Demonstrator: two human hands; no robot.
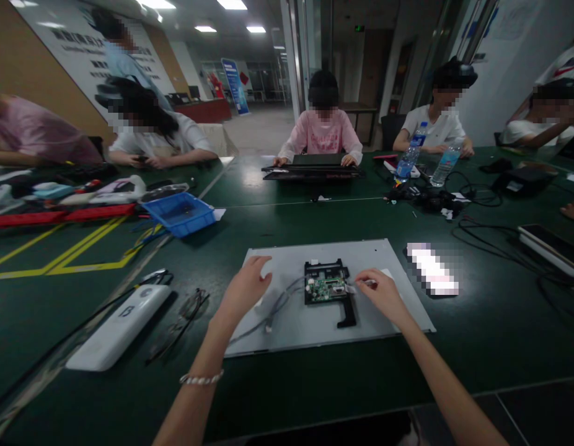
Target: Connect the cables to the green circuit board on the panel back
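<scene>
A green circuit board (325,286) sits in a black plastic frame (346,313) on a white flat panel (296,337) in front of me. A grey cable (280,303) runs from the board's left side across the panel. Over the panel's left part is my left hand (245,286), fingers curved, thumb apart, holding nothing. Just right of the board, my right hand (382,294) has its fingertips pinched together. Whatever is between them is too small to make out. A small pale strip (350,289) shows between the board and those fingertips.
Right of the panel lies a lit phone (431,269). To the left are a white power bank (122,328), folded glasses (182,319) and a blue tray (181,214). Water bottles (411,153) and tangled black cables stand farther right. Across the table, a person (322,133) holds a dark flat panel (312,172).
</scene>
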